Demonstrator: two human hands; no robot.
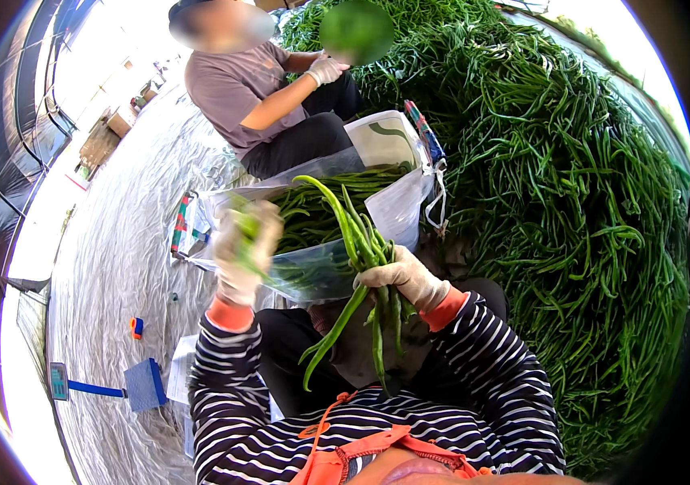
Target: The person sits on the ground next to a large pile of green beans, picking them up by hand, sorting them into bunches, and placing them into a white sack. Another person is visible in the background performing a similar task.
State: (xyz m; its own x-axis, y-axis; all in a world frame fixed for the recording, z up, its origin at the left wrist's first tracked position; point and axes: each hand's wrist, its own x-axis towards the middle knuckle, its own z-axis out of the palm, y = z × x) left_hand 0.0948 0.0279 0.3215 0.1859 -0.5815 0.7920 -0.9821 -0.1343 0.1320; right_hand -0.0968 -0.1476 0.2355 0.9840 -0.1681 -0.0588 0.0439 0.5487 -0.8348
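Note:
My right hand (411,279), in a pale work glove, grips a bunch of long green chili peppers (369,245) above my lap. Their ends stick out both above and below the fist. On the other side my left hand (242,267), gloved too, is blurred. Its fingers are curled around some green peppers (247,227), whose outline is smeared. Between and beyond the hands is a box lined with clear plastic film (315,282). Long green peppers (345,182) lie lengthwise inside it, and a white sheet (402,203) hangs over its right end.
Loose green peppers form a large heap (563,242) along the right and back. A co-worker (236,91) in gloves sits behind the box. At left, a blue platform scale (145,385) and an orange-and-blue tape roll (136,328) rest on a plastic ground sheet (108,260). Cardboard boxes (99,142) stand farther back.

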